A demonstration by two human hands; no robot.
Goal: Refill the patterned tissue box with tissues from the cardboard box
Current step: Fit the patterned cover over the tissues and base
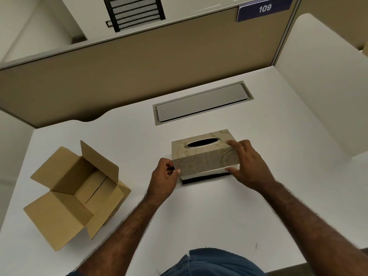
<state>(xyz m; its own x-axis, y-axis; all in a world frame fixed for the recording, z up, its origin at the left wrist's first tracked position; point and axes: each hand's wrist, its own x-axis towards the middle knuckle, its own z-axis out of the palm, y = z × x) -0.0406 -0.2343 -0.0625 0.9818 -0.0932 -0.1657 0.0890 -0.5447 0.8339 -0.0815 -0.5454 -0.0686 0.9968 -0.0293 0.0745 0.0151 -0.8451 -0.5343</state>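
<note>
The patterned tissue box, beige with a dark oval slot on top, sits at the middle of the white desk. Its cover is raised a little off a dark base, and a white strip shows between them. My left hand grips the cover's near left corner. My right hand holds its right end, fingers on top and thumb below. The cardboard box stands open at the left with its flaps spread, and I see no tissues inside it.
A grey cable hatch is set into the desk behind the tissue box. A tan partition closes off the back and a white divider the right side. My blue clothing shows at the bottom edge.
</note>
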